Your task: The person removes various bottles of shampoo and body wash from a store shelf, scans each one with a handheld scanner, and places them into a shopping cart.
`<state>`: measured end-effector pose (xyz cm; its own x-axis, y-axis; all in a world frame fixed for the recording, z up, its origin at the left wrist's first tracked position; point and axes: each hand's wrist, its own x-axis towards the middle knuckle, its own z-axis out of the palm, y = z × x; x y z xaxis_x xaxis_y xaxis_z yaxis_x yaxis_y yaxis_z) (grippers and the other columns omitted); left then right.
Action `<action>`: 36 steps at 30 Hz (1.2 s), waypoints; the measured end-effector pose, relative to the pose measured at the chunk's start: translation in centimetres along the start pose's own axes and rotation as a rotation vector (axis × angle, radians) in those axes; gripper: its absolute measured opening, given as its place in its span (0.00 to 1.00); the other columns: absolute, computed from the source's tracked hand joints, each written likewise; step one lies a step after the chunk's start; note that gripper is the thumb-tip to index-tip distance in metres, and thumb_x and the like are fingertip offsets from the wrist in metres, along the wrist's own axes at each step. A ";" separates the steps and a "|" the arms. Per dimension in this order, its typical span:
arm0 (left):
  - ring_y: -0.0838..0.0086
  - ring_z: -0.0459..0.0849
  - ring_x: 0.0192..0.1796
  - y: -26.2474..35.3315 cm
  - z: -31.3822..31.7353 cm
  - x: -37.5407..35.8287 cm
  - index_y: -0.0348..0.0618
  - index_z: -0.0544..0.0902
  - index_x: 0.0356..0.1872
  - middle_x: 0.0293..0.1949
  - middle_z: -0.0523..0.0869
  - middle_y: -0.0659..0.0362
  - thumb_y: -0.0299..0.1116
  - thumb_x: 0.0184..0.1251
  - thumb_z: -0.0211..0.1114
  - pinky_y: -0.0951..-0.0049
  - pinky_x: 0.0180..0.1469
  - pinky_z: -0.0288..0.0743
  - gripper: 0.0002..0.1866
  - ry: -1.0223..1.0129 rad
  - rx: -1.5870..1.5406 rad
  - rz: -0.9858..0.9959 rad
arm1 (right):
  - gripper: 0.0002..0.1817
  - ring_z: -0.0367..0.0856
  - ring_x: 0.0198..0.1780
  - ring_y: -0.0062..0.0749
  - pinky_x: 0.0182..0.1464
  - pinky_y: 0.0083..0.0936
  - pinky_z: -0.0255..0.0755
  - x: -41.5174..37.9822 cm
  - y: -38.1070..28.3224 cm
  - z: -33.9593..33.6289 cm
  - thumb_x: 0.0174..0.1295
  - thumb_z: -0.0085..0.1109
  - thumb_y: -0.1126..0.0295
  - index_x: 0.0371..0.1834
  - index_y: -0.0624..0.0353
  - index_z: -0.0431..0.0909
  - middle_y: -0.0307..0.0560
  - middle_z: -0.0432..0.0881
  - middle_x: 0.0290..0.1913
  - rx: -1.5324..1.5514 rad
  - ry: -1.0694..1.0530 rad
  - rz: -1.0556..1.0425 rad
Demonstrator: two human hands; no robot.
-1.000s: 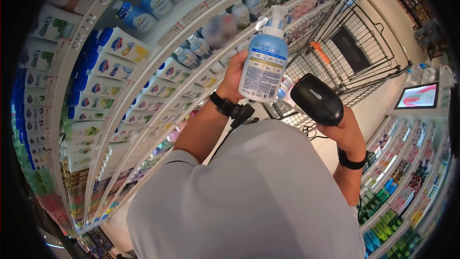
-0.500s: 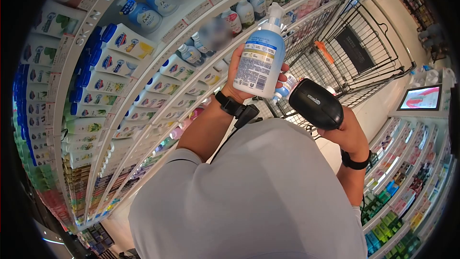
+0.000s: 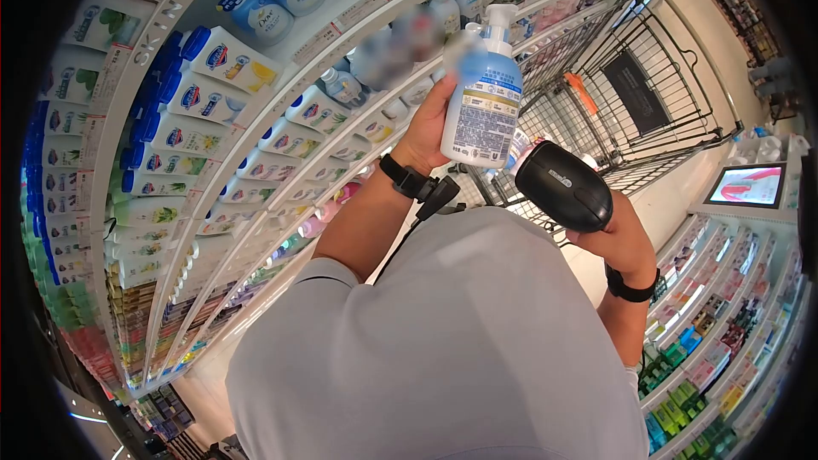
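A blue-and-white pump bottle (image 3: 487,115) is held up by my left hand (image 3: 428,129), which grips it along its left side. Its printed back label with a barcode faces me, and the white pump head points up. The fingers behind the bottle are hidden. My right hand (image 3: 620,234) is closed around a black handheld barcode scanner (image 3: 562,187). The scanner sits just right of and below the bottle, apart from it. Its handle is mostly out of sight under its head.
To the left, store shelves (image 3: 294,55) carry Dove pump bottles (image 3: 260,17) and rows of white body wash bottles (image 3: 226,60) with blue caps. A wire shopping cart (image 3: 635,89) stands ahead, with some items inside. On the right are a small screen (image 3: 746,186) and more stocked shelves (image 3: 724,307).
The bottle has turned and become more upright, shifting slightly right. My left fingertips no longer show on its right side. The scanner has barely moved.
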<state>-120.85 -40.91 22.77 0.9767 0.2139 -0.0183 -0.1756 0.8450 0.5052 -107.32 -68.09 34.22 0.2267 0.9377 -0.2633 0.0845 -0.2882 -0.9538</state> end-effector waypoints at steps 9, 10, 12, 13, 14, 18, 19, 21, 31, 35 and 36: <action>0.57 0.85 0.59 0.0 0.3 0.1 0.39 0.69 0.71 0.63 0.80 0.45 0.59 0.76 0.50 0.53 0.62 0.80 0.36 0.022 -0.088 -0.010 | 0.22 0.78 0.37 0.20 0.42 0.22 0.73 0.8 0.4 0.0 0.46 0.68 0.75 0.49 0.62 0.81 0.38 0.85 0.37 -0.051 -0.066 -0.051; 0.59 0.85 0.59 -0.1 0.5 0.2 0.39 0.69 0.70 0.62 0.81 0.46 0.58 0.77 0.50 0.56 0.62 0.80 0.34 0.040 -0.080 -0.024 | 0.22 0.79 0.38 0.21 0.43 0.23 0.73 0.8 0.3 -0.1 0.46 0.68 0.75 0.49 0.62 0.81 0.38 0.85 0.37 -0.051 -0.067 -0.069; 0.60 0.85 0.59 -0.1 0.5 0.2 0.38 0.70 0.70 0.62 0.81 0.46 0.57 0.78 0.50 0.59 0.62 0.80 0.34 0.039 -0.059 -0.013 | 0.20 0.76 0.37 0.20 0.42 0.22 0.71 1.0 -0.3 0.4 0.45 0.66 0.76 0.46 0.63 0.81 0.36 0.83 0.35 -0.044 -0.046 -0.043; 0.62 0.85 0.59 -0.2 0.6 0.2 0.38 0.70 0.70 0.61 0.82 0.47 0.56 0.78 0.50 0.61 0.62 0.81 0.33 0.040 -0.035 -0.021 | 0.18 0.73 0.35 0.18 0.40 0.22 0.68 1.0 -0.5 0.7 0.45 0.64 0.77 0.43 0.63 0.81 0.34 0.81 0.33 -0.023 -0.012 -0.014; 0.62 0.85 0.59 -0.4 0.7 0.1 0.38 0.70 0.70 0.61 0.82 0.47 0.55 0.79 0.50 0.60 0.62 0.81 0.32 0.068 -0.040 -0.025 | 0.17 0.72 0.35 0.17 0.39 0.21 0.68 1.1 -0.5 0.7 0.44 0.64 0.77 0.42 0.63 0.81 0.33 0.80 0.33 -0.022 -0.005 -0.022; 0.63 0.85 0.59 -0.9 -0.3 0.3 0.39 0.69 0.70 0.62 0.82 0.48 0.56 0.79 0.50 0.61 0.61 0.81 0.33 0.046 -0.088 -0.043 | 0.17 0.72 0.35 0.17 0.40 0.21 0.68 1.5 -0.7 0.6 0.45 0.64 0.78 0.42 0.63 0.81 0.33 0.80 0.33 -0.053 -0.027 0.006; 0.63 0.85 0.59 -1.0 -0.5 0.3 0.39 0.69 0.70 0.62 0.82 0.48 0.57 0.78 0.51 0.62 0.61 0.81 0.34 0.044 -0.085 -0.049 | 0.17 0.73 0.35 0.17 0.40 0.21 0.68 1.6 -0.7 0.6 0.46 0.63 0.78 0.42 0.63 0.81 0.33 0.80 0.33 -0.055 -0.024 0.016; 0.64 0.85 0.59 -1.0 -0.7 0.1 0.39 0.69 0.70 0.62 0.82 0.48 0.58 0.77 0.52 0.62 0.61 0.81 0.35 0.043 -0.086 -0.053 | 0.16 0.73 0.35 0.17 0.40 0.22 0.68 1.8 -0.4 0.6 0.46 0.63 0.78 0.42 0.63 0.81 0.33 0.81 0.33 -0.058 -0.025 0.029; 0.63 0.84 0.60 -1.3 -2.2 0.0 0.41 0.65 0.73 0.63 0.80 0.47 0.57 0.70 0.64 0.62 0.62 0.81 0.40 0.017 -0.079 -0.101 | 0.15 0.73 0.34 0.19 0.39 0.22 0.68 2.7 1.2 0.7 0.48 0.63 0.77 0.42 0.63 0.81 0.36 0.82 0.33 -0.057 -0.040 0.092; 0.67 0.85 0.58 -1.3 -2.6 0.3 0.42 0.63 0.72 0.59 0.81 0.51 0.52 0.69 0.68 0.63 0.61 0.82 0.39 0.020 -0.059 -0.107 | 0.11 0.72 0.28 0.18 0.32 0.20 0.65 2.9 1.0 1.0 0.49 0.63 0.76 0.37 0.63 0.81 0.35 0.80 0.29 -0.064 0.020 0.162; 0.67 0.85 0.58 -1.4 -2.9 0.5 0.42 0.63 0.72 0.59 0.81 0.51 0.52 0.69 0.68 0.63 0.61 0.82 0.39 0.021 -0.063 -0.106 | 0.11 0.72 0.28 0.18 0.32 0.20 0.65 2.8 1.2 1.0 0.49 0.63 0.76 0.37 0.63 0.81 0.35 0.80 0.29 -0.065 0.018 0.166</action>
<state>-120.45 -40.62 19.56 0.9875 0.1312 -0.0875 -0.0793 0.8926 0.4439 -107.54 -65.62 32.18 0.2603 0.8727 -0.4131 0.1071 -0.4513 -0.8859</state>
